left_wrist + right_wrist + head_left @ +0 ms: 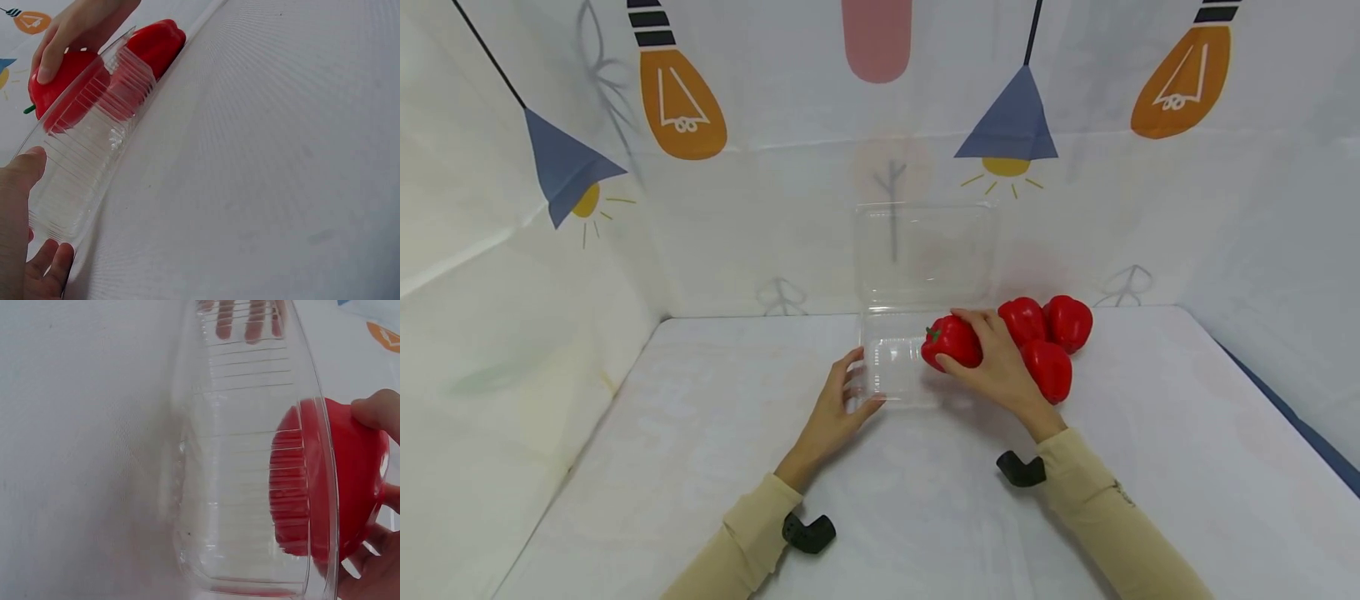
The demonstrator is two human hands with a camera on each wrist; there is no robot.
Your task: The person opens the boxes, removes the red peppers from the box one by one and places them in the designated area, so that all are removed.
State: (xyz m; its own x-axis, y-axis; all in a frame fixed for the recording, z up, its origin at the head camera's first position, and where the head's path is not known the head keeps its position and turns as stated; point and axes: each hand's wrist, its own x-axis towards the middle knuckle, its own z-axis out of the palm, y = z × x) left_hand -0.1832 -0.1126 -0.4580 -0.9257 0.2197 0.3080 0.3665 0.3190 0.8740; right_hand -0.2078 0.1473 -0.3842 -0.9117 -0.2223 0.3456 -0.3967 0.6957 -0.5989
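A clear plastic clamshell container lies on the table with its lid raised at the back. My left hand grips its left end, the thumb on the near rim and the fingers at the end wall. My right hand holds a red bell pepper with a green stem, thumb and fingers around its side. The pepper's lower part shows through the container wall in the right wrist view, so it is partly inside the tray. Whether it touches the bottom I cannot tell.
Three more red bell peppers, one at the front and two behind, sit close together right of the container. A white cloth covers the table. A printed curtain hangs along the back edge.
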